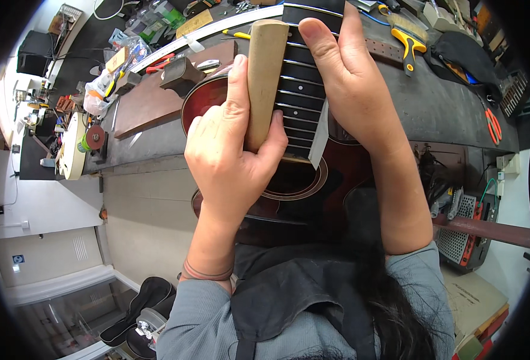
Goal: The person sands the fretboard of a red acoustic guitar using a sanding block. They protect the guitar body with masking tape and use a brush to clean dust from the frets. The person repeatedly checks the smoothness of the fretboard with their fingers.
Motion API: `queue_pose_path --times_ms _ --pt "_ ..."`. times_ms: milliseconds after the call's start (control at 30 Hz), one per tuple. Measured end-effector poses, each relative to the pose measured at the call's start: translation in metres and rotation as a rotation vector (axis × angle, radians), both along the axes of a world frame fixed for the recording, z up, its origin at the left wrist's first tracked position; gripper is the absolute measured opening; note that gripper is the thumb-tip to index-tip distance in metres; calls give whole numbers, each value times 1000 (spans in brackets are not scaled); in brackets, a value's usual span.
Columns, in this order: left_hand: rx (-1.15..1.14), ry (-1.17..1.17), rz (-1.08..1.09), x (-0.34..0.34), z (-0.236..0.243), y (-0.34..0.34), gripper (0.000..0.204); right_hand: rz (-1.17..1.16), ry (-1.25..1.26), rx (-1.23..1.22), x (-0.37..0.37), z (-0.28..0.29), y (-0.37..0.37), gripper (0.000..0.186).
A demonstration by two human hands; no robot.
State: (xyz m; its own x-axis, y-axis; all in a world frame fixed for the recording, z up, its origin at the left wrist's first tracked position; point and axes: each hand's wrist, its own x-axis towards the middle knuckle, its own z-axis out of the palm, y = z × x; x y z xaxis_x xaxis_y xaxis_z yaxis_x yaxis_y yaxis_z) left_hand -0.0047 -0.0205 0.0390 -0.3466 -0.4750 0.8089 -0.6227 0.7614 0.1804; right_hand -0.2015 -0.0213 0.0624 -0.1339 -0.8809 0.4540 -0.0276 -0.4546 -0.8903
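My left hand (226, 153) is closed round a pale wooden block (266, 66), holding it lengthwise on the fretted dark fretboard (299, 105) of a guitar, its thumb pressed at the block's right side. My right hand (355, 90) grips the neck's right edge higher up, thumb over the frets, some fingers hidden. A pale strip (319, 138) runs along the fretboard's lower right edge. The red-brown guitar body (346, 168), with a dark round soundhole, lies beneath my hands, partly covered by them.
The workbench (421, 114) holds a yellow-handled brush (413, 45), orange-handled pliers (494, 126), a black bag (463, 57), a flat brown board (145, 105), a clutter of tools and bottles, and a cream guitar body (71, 150) at left. An amplifier (457, 240) stands low at right.
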Motion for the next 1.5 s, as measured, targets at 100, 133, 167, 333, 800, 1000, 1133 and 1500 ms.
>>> queue_pose_path --times_ms 100,133,167,333,800,1000,1133,1500 --pt "58 32 20 -1 0 5 82 7 -16 -51 -3 -12 -10 55" --pt "64 33 23 -1 0 5 82 12 -21 -72 -4 -16 -13 56" --pt "72 36 28 -1 -1 5 82 19 -23 -91 -4 -20 -16 56" --pt "45 -43 65 -2 0 9 83 -4 -10 -20 -2 -13 -9 63" --pt "0 -68 103 -21 19 -6 78 -44 71 -92 -2 -4 2 71" --pt "0 -118 77 16 -14 21 81 -106 93 -19 6 -14 -11 70" --pt "-9 -6 58 -29 28 -17 77 -25 23 -124 -2 -10 -12 55" --pt "-57 -44 79 -15 12 -9 77 -79 90 -63 4 2 0 60"
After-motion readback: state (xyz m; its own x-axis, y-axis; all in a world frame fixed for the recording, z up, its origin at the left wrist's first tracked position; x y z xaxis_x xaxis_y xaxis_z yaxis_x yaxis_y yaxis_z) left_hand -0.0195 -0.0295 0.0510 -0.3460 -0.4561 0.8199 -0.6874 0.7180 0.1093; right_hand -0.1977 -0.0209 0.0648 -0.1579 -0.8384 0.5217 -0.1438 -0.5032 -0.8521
